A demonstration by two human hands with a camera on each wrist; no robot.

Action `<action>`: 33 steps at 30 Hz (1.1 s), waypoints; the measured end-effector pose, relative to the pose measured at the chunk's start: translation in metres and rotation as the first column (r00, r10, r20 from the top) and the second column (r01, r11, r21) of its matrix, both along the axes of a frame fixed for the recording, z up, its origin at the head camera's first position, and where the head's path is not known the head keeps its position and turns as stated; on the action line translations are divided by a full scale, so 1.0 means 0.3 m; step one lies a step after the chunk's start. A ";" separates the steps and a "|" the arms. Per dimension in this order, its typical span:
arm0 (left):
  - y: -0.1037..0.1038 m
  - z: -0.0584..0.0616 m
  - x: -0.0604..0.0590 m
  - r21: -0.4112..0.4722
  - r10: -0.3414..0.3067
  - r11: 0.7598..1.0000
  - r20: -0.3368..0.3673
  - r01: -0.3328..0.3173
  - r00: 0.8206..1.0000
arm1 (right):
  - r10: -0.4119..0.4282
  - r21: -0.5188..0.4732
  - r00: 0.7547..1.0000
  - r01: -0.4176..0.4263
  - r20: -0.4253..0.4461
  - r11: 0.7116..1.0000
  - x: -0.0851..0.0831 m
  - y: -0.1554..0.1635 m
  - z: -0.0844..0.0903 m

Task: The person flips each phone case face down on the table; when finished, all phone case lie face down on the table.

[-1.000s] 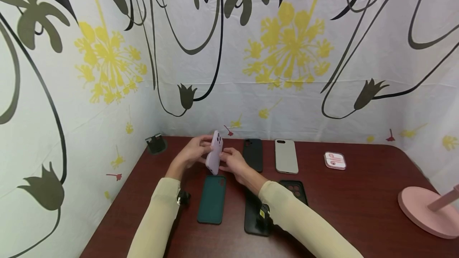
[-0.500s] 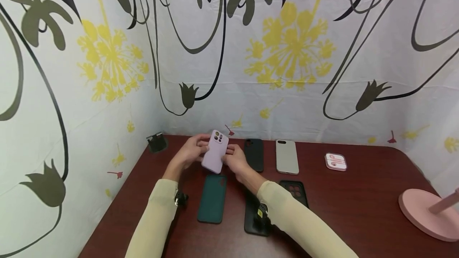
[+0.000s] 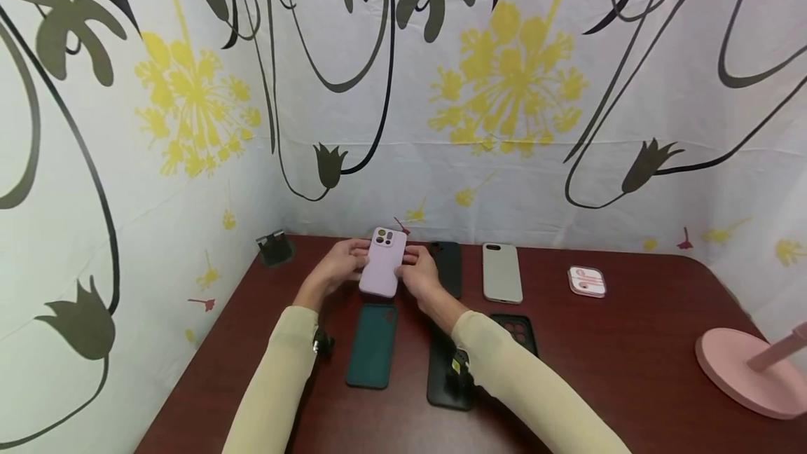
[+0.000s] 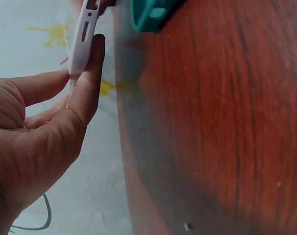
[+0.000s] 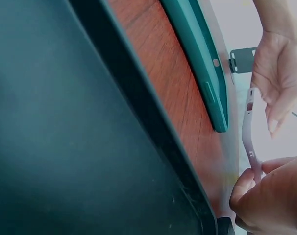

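A lilac phone case (image 3: 384, 265) with camera openings is held up between both hands above the table's far side, its back toward the head camera. My left hand (image 3: 340, 263) pinches its left edge; thumb and fingers meet on the case (image 4: 81, 54) in the left wrist view. My right hand (image 3: 420, 277) grips the opposite edge, thumb against the case (image 5: 256, 132) in the right wrist view. Just below lies a green phone case (image 3: 372, 347). A black phone case (image 3: 446, 378) lies partly under the right forearm.
Behind the right hand lies a dark phone case (image 3: 448, 270), with a grey one (image 3: 502, 273) beside it. Another black case (image 3: 520, 331) is partly covered by the sleeve. A small white square box (image 3: 588, 281) and a pink round base (image 3: 747, 373) stand right. A black clip (image 3: 274, 249) sits far left.
The lilac case has turned from nearly edge-on to show its back, and has straightened and shifted slightly right. Both hands still hold it.
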State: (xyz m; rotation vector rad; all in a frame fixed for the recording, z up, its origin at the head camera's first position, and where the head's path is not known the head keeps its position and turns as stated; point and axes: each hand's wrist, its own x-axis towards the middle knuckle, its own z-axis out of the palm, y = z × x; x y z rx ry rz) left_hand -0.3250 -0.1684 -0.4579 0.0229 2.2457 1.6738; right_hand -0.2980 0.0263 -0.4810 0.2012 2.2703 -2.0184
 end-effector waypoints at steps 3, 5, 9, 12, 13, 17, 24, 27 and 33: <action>0.013 -0.009 -0.013 -0.055 -0.010 0.998 -0.017 0.009 1.000 | -0.014 0.113 1.000 0.017 -0.024 0.993 -0.005 -0.001 -0.002; 0.023 -0.009 -0.018 -0.094 -0.010 0.996 -0.028 0.007 1.000 | -0.024 0.199 0.998 0.034 -0.051 0.979 -0.009 -0.004 -0.005; 0.046 -0.004 -0.028 -0.144 -0.008 0.990 -0.038 0.002 0.999 | -0.040 0.309 0.996 0.064 -0.083 0.949 -0.013 -0.005 -0.008; 0.059 0.006 -0.028 -0.164 0.002 0.986 -0.049 -0.010 0.999 | -0.026 0.349 0.995 0.059 -0.098 0.935 -0.013 -0.002 -0.005; 0.062 0.010 -0.026 -0.174 0.008 0.985 -0.056 -0.017 0.998 | -0.016 0.365 0.994 0.053 -0.104 0.929 -0.013 -0.001 -0.003; 0.069 0.009 -0.026 -0.265 0.014 0.963 -0.125 -0.047 0.992 | 0.033 0.439 0.991 0.027 -0.128 0.898 -0.012 -0.002 0.007; 0.076 -0.006 -0.038 -0.425 0.026 0.899 -0.196 -0.109 0.980 | 0.082 0.536 0.988 0.002 -0.133 0.844 -0.023 -0.013 0.008; 0.078 -0.008 -0.043 -0.429 0.031 0.897 -0.180 -0.106 0.983 | 0.119 0.601 0.985 -0.022 -0.122 0.799 -0.036 -0.017 0.007; 0.079 -0.013 -0.049 -0.464 0.015 0.881 -0.165 -0.091 0.986 | 0.148 0.680 0.985 -0.046 -0.092 0.732 -0.049 -0.034 0.006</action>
